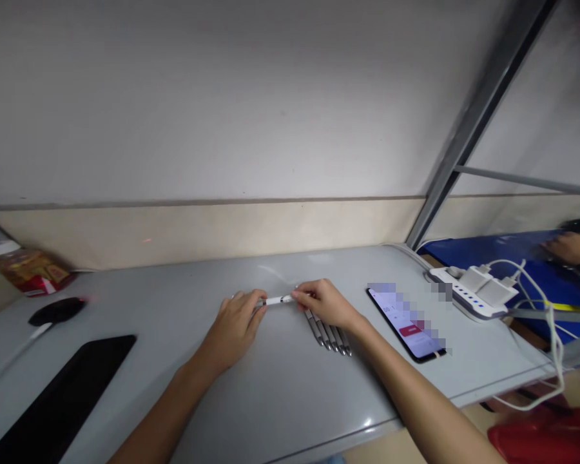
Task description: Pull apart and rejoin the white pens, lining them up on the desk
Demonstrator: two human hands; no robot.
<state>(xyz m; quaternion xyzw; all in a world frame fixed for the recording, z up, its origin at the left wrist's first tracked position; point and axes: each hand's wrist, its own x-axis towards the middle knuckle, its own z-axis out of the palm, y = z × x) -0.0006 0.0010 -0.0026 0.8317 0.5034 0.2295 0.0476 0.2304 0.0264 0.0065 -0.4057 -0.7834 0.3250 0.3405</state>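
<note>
Between my two hands a white pen (274, 301) with dark bands lies nearly level, just above or on the grey table. My left hand (239, 325) pinches its left end between thumb and fingers. At the other end, my right hand (326, 303) closes thumb and fingertips on the pen. Several grey pens (326, 335) with silvery tips lie side by side under and below my right hand, their upper parts hidden by it.
A lit phone (406, 322) and a white power strip (468, 293) with chargers and cables are at right. On the left are a black phone-like slab (67, 399), a black oval object (57, 312) with a white cable, and a jar (31, 269). Another person's hand (573, 248) shows far right.
</note>
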